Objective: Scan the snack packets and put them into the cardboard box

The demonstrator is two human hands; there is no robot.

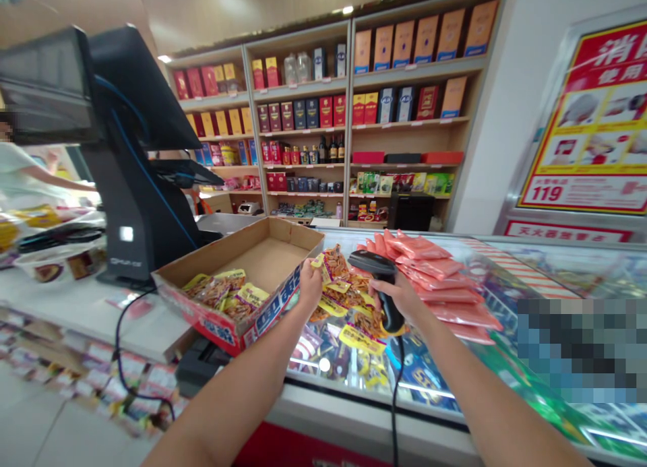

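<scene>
My left hand (pixel 310 283) is closed on a small yellow-edged snack packet (pixel 329 263), held up just right of the cardboard box (pixel 275 238). My right hand (pixel 399 297) grips a black barcode scanner (pixel 378 268) by its handle, its head level with the packet; the cord hangs down toward me. Under both hands lies a loose pile of the same snack packets (pixel 354 319) on the glass freezer lid. More of these packets (pixel 227 293) lie in the box's near corner.
A stack of pink-red packets (pixel 439 278) lies right of the scanner. A black checkout terminal (pixel 136 150) stands at the left on the white counter (pixel 75 305). A person in a pale top (pixel 25 177) stands beyond it. Shelves of boxed goods (pixel 328 110) fill the back wall.
</scene>
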